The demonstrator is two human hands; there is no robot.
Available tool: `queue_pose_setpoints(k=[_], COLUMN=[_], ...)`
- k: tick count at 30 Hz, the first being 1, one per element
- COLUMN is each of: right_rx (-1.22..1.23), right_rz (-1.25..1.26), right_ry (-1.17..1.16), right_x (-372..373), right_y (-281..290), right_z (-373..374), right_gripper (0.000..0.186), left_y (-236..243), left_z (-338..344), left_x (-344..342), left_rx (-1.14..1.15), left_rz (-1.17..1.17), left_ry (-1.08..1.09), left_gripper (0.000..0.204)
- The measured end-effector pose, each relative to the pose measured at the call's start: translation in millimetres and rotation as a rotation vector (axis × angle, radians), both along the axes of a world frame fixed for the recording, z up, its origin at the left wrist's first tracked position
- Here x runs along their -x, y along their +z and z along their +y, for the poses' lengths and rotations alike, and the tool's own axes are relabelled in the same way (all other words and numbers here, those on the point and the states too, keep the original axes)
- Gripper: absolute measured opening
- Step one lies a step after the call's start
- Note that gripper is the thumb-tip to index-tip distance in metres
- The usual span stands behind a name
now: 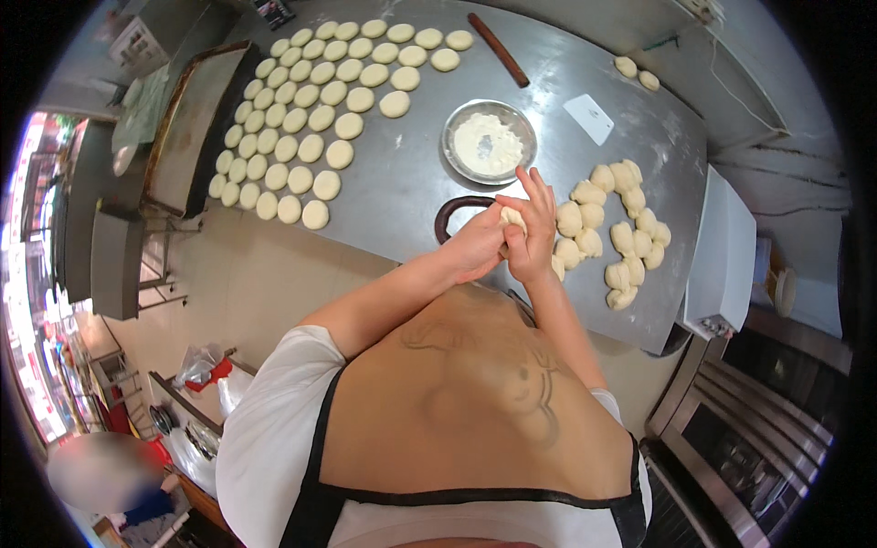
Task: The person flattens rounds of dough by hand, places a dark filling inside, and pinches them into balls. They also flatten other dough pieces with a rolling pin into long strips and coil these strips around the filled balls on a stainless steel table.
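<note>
A small pale lump of dough (512, 217) is held between my two hands, above the near edge of the metal table. My left hand (477, 245) is closed around its left side, fingers curled. My right hand (533, 224) cups the other side, thumb pressed on the dough and fingers stretched upward. Behind my left hand lies a dark brown curved thing (445, 217), partly hidden, whose kind I cannot tell. A metal bowl of white flour (489, 144) stands just beyond my fingers. To the right of my hands sit several dough pieces (589, 194) in clusters.
Rows of flattened round dough discs (322, 117) cover the table's left part. A brown rolling pin (499, 50) lies at the back, with a white scraper (590, 119) farther right. Two dough pieces (637, 73) sit in the far corner. A baking tray (196, 128) stands left.
</note>
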State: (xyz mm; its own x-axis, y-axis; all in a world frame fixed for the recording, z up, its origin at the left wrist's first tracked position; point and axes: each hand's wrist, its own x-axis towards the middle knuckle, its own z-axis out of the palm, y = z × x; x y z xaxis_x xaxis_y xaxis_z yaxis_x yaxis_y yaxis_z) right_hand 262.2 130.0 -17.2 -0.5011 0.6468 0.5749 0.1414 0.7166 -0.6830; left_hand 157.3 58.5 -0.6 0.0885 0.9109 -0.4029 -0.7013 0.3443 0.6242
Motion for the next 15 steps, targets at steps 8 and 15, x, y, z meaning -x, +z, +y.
queue_pose_setpoints(k=[8, 15], right_rx=[0.621, 0.478], right_rz=[0.411, 0.080], right_ry=[-0.193, 0.052], right_x=[34, 27], right_y=[-9, -10], right_z=[-1, 1], right_gripper=[0.033, 0.032], left_y=[-22, -12], left_z=[8, -2], left_x=[-9, 14], left_rx=[-0.145, -0.061], left_rz=[0.153, -0.031], left_ry=[0.251, 0.310], left_gripper=[0.046, 0.038])
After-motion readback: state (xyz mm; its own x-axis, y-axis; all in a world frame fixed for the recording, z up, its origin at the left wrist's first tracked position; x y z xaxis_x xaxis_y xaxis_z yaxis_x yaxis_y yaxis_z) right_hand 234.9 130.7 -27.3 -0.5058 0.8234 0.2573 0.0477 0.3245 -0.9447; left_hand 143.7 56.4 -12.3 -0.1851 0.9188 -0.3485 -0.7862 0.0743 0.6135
